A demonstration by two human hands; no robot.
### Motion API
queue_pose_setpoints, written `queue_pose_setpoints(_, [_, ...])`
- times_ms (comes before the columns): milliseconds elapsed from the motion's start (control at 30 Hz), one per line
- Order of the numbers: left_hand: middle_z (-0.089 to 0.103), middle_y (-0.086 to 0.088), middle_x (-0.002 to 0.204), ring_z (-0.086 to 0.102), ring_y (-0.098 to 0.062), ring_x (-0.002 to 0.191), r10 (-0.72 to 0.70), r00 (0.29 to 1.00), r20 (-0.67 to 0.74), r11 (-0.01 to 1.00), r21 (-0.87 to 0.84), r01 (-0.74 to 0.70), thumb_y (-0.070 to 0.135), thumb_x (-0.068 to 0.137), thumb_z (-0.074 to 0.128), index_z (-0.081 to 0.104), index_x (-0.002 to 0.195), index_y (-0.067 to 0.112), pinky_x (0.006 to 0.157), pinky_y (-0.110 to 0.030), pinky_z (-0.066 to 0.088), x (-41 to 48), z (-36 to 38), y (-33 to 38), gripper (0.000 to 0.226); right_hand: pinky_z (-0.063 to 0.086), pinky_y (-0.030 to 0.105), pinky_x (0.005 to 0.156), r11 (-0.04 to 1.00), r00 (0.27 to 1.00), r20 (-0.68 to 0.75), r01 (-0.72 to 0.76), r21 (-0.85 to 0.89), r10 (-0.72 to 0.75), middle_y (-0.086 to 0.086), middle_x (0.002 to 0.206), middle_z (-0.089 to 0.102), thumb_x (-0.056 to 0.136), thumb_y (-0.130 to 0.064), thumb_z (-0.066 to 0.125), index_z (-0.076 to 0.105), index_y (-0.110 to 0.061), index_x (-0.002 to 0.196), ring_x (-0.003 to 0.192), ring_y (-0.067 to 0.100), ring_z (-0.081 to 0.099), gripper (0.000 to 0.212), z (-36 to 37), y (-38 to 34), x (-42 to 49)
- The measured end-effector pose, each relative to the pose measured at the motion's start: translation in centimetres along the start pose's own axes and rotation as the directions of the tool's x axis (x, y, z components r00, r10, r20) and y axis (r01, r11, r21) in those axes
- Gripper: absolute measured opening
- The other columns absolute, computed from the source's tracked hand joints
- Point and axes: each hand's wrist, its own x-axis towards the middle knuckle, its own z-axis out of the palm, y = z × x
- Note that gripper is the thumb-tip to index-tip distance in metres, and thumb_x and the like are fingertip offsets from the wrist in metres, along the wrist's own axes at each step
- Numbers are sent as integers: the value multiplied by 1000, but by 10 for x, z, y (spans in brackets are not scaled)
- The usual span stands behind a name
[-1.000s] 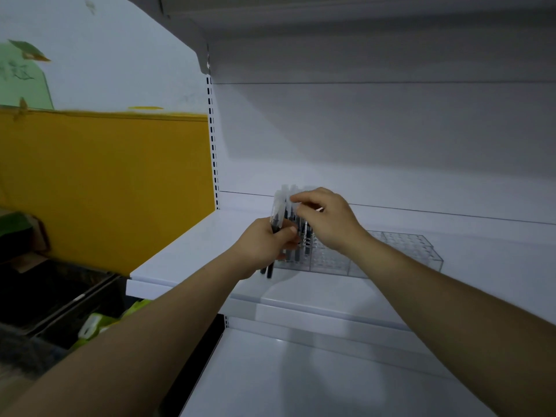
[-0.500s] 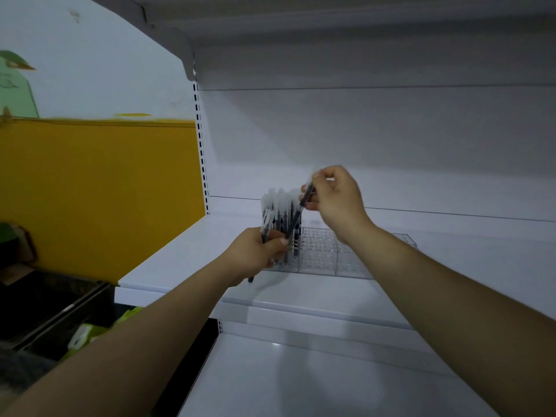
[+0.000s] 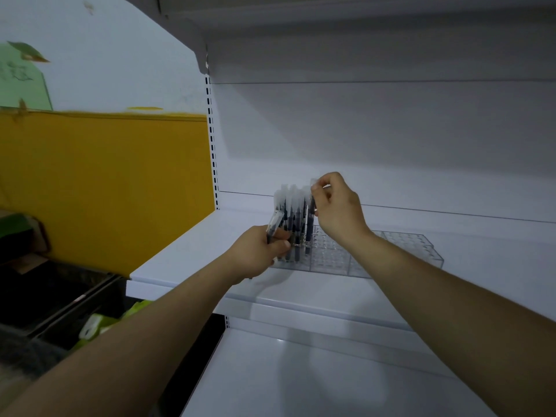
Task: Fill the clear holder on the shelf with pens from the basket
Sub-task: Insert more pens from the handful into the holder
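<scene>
A clear holder [image 3: 403, 251] with a grid of small holes lies on the white shelf [image 3: 186, 251]. Several dark pens with frosted caps [image 3: 290, 212] stand upright in its left end. My right hand [image 3: 338, 209] pinches the cap of one pen [image 3: 311, 233], which stands upright at the right edge of that cluster with its tip down in the holder. My left hand [image 3: 260, 251] is at the holder's left front corner, closed around a spare pen [image 3: 273, 225] that points up and to the right. The basket is not in view.
The shelf's white back panel and an upper shelf [image 3: 361, 31] close in above. A lower white shelf [image 3: 301, 380] lies under my arms. To the left are a yellow wall panel [image 3: 105, 188] and a dark bin with green packets [image 3: 99, 326].
My right hand has pulled one pen from the bunch in my left hand, swung it from slanted to upright and lowered it into the holder beside the standing pens. My left hand stayed in place.
</scene>
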Motion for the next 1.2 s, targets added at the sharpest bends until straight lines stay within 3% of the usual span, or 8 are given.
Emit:
queue_pose_setpoints(133, [67,-23,102,62,-41,99,15,1000,3,1000,27,-15,17,95,55,63,95,16,90,-51,52,0,0,0,8,48,35,68,995,999,51,-15,-94,19,5,87,61,101,-29,43,49,-12,105,76,24,58,19,10,8,-5])
queue_pose_setpoints(367, [68,-17,104,63,-36,99,13,1000,16,1000,13,-14,16,94,57,64,108,16,93,-47,52,1,2,0,16,39,31,61,979,995,64,-61,-194,74,-1,74,52,100,-31,44,44,-13,96,70,20,52,19,13,6,4])
queue_pose_setpoints(533, [68,-17,106,63,-36,100,11,1000,10,1000,8,-12,13,93,56,61,97,21,92,-45,53,-4,3,6,10,39,30,66,957,987,99,-95,-273,127,1,86,52,99,-32,46,45,-13,96,81,22,52,19,15,11,-2])
queue_pose_setpoints(633, [67,-21,106,62,-39,100,20,1000,10,1000,18,-20,13,93,56,60,92,20,90,-48,53,-8,3,10,8,42,28,76,988,1000,28,2,-155,3,-1,98,52,96,-28,51,55,-14,103,86,14,51,16,8,2,-11])
queue_pose_setpoints(767, [66,-25,98,63,-38,85,22,1000,19,998,56,-23,16,92,55,64,93,5,68,-42,55,-7,6,16,14,38,13,77,996,972,226,56,71,-71,-9,94,54,93,-23,59,72,-19,99,88,4,52,15,-1,-16,-28])
queue_pose_setpoints(967, [61,-23,83,52,-28,70,55,998,35,994,89,-58,12,86,58,60,96,-4,71,-41,48,-6,12,21,19,41,18,76,993,974,220,28,113,-52,-11,89,57,93,-24,60,63,-29,82,85,8,55,12,-2,-20,-34])
queue_pose_setpoints(1100, [68,-7,112,63,-24,97,39,999,22,976,216,-42,29,86,69,61,119,12,87,-34,47,-14,6,3,38,56,42,81,971,995,94,-57,234,36,-1,90,66,97,-26,51,56,-29,85,86,18,65,14,-9,-19,-24])
queue_pose_setpoints(1200, [59,-1,132,56,-19,117,13,999,-36,912,409,3,42,90,61,53,134,18,96,-29,42,-27,1,-19,51,58,43,79,956,998,26,-69,286,64,2,94,66,100,-25,45,51,-30,87,90,24,67,16,-19,-18,-18])
